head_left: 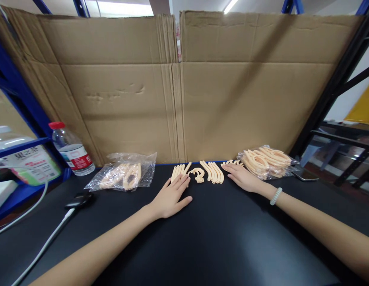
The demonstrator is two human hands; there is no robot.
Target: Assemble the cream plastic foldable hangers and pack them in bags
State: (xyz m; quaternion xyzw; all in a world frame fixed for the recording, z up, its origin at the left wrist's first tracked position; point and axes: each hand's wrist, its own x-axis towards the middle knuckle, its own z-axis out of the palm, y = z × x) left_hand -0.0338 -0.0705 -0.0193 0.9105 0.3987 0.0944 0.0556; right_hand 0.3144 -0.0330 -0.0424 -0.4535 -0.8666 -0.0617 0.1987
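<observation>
Several straight cream-coloured plastic sticks lie in a row, and my left hand rests palm down over their near ends, fingers extended. Just right of them are a few curved cream pieces, partly stacked. A row of slightly bent cream sticks comes after those. My right hand lies flat with fingers stretched out, its fingertips over more curved cream pieces, which it partly hides. Neither hand grips anything.
Clear bags of cream parts lie on the left and right. A water bottle, a black device with white cable and a phone are on the black table. A cardboard wall stands behind.
</observation>
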